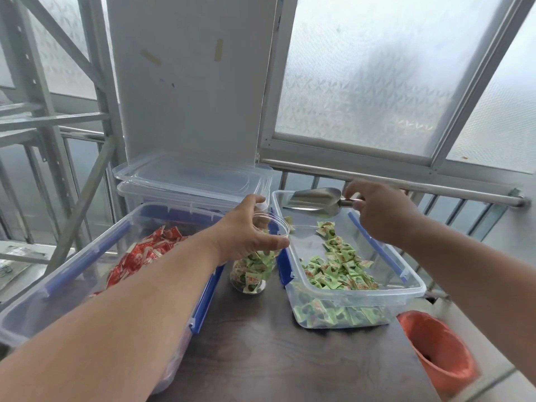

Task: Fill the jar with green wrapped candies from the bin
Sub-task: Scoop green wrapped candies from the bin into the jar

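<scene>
Right fingers (352,191): pinch the scoop (316,200) by its handle, over the far end of the bin (412,291).
Left fingers (272,242): curl round the jar (252,274) near its open top.
Jar: stands on the desk (275,343) between the two bins, about half full.
Green candies (339,271): piled in the near part of the bin.
Do it well: dig the scoop low into the pile, lift it level, tip slowly over the jar's mouth.
Watch out: candies may spill, so hold the jar steady.

Lit by soft, even daylight through the frosted, patterned window panes (368,82) ahead; bright overall, with only faint shadows on the dark wooden tabletop (261,343). Strongly bowed at the edges by the wide-angle lens. Slightly soft throughout, with mild glare on the shiny metal scoop (316,200).
</scene>
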